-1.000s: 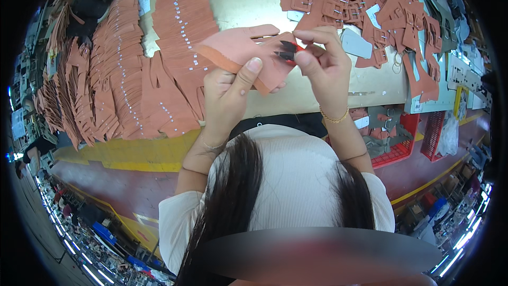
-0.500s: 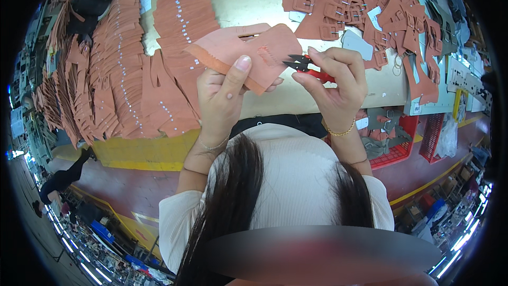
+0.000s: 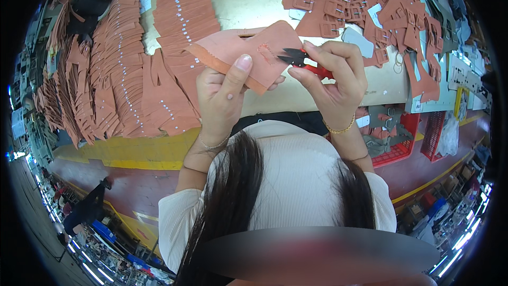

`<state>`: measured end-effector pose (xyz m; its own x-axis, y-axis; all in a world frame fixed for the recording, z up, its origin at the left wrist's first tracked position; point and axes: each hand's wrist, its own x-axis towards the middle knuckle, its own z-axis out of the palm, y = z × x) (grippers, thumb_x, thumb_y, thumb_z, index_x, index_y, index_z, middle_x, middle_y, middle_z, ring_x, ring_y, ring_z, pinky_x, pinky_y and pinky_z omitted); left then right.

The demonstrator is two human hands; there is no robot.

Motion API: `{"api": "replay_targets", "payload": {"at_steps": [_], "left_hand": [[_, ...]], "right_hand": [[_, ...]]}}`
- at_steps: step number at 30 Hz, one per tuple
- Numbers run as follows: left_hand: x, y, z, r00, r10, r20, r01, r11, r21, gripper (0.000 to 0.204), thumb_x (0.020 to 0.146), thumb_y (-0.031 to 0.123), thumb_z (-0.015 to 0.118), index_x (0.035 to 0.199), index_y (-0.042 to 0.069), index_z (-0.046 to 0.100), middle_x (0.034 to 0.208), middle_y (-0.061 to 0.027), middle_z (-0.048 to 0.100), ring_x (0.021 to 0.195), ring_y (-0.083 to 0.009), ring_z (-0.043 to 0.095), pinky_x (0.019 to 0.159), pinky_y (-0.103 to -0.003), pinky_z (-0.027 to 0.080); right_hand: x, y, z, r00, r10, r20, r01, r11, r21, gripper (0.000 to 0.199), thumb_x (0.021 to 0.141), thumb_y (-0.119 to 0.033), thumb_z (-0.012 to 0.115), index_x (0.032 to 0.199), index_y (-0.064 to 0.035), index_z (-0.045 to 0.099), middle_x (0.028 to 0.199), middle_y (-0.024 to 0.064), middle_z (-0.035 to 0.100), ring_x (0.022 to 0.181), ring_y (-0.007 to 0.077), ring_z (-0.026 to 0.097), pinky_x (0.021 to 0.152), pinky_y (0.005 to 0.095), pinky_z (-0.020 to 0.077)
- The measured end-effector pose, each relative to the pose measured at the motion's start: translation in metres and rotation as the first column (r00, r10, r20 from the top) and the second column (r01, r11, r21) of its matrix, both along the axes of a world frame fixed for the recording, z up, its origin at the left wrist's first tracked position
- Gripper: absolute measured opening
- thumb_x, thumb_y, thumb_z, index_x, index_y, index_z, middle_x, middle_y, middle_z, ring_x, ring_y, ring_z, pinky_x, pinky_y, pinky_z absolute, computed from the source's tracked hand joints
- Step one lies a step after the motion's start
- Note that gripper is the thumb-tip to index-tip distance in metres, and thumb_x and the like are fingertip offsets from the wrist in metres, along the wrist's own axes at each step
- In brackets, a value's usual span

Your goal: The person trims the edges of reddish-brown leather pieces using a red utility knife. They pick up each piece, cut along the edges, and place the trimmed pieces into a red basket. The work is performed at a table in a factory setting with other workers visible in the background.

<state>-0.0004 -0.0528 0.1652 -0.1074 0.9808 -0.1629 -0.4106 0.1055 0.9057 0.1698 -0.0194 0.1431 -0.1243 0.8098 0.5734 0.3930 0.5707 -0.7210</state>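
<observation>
Salmon-coloured flat stacked pieces [image 3: 119,66] lay along the left of the pale worktable [image 3: 243,0]. Above it, the left hand [image 3: 221,92] pinched one flexible salmon-coloured panel [image 3: 233,42] between thumb and fingers, its long axis running roughly crosswise, its stitched end to the right. Thumb and fingers of the right hand [image 3: 339,77] gripped small red-handled snips [image 3: 296,62] with black metal blades, parted, tips pointing left and slightly up over the panel's right edge.
</observation>
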Motion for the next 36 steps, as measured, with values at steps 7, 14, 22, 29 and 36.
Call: {"api": "replay_targets", "payload": {"at_steps": [7,14,22,29,36], "left_hand": [[0.000,0.001,0.000,1.000,0.000,0.014,0.000,1.000,0.005,0.040,0.097,0.020,0.048,0.123,-0.012,0.046,0.099,-0.0207,0.064,0.075,-0.0250,0.068,0.067,-0.032,0.058],[-0.001,0.001,0.000,1.000,-0.005,-0.001,0.005,1.000,-0.001,0.039,0.097,0.020,0.049,0.121,-0.011,0.048,0.099,-0.0207,0.065,0.075,-0.0257,0.068,0.066,-0.033,0.059],[-0.001,0.002,0.001,1.000,-0.012,-0.012,0.012,1.000,-0.008,0.039,0.098,0.019,0.047,0.121,-0.012,0.048,0.101,-0.0211,0.064,0.075,-0.0263,0.069,0.065,-0.033,0.059],[0.000,0.002,0.000,1.000,-0.014,-0.027,0.014,1.000,-0.008,0.039,0.097,0.019,0.047,0.121,-0.012,0.047,0.101,-0.0216,0.064,0.075,-0.0267,0.069,0.065,-0.034,0.059],[-0.006,0.002,-0.015,0.998,0.009,-0.056,-0.007,0.999,0.039,0.037,0.096,0.016,0.050,0.122,-0.011,0.049,0.107,-0.0190,0.063,0.089,-0.0260,0.066,0.077,-0.035,0.055]], "right_hand": [[0.002,0.002,0.000,0.999,0.005,0.043,-0.006,1.000,0.024,0.040,0.064,-0.011,0.086,0.100,-0.0011,0.070,0.091,0.0054,0.056,0.070,0.0117,0.057,0.055,0.0212,0.0478],[0.004,0.002,-0.003,0.999,-0.021,-0.032,0.020,1.000,-0.020,0.039,0.065,-0.014,0.085,0.100,-0.0020,0.070,0.089,0.0064,0.057,0.070,0.0128,0.057,0.056,0.0229,0.0483],[0.017,0.004,-0.011,0.793,0.041,-0.608,-0.297,0.897,-0.327,0.043,0.093,-0.035,0.061,0.113,0.0026,0.056,0.098,0.0073,0.052,0.058,0.0087,0.045,0.051,0.0216,0.0353],[0.015,0.003,-0.012,0.781,-0.009,-0.624,-0.289,0.882,-0.373,0.039,0.094,-0.033,0.059,0.113,0.0013,0.055,0.096,0.0068,0.053,0.058,0.0086,0.045,0.051,0.0211,0.0350],[0.009,0.002,-0.009,0.884,0.010,-0.467,-0.165,0.942,-0.293,0.033,0.078,-0.011,0.077,0.105,0.0007,0.063,0.096,0.0070,0.058,0.069,0.0110,0.056,0.056,0.0214,0.0445]]}}
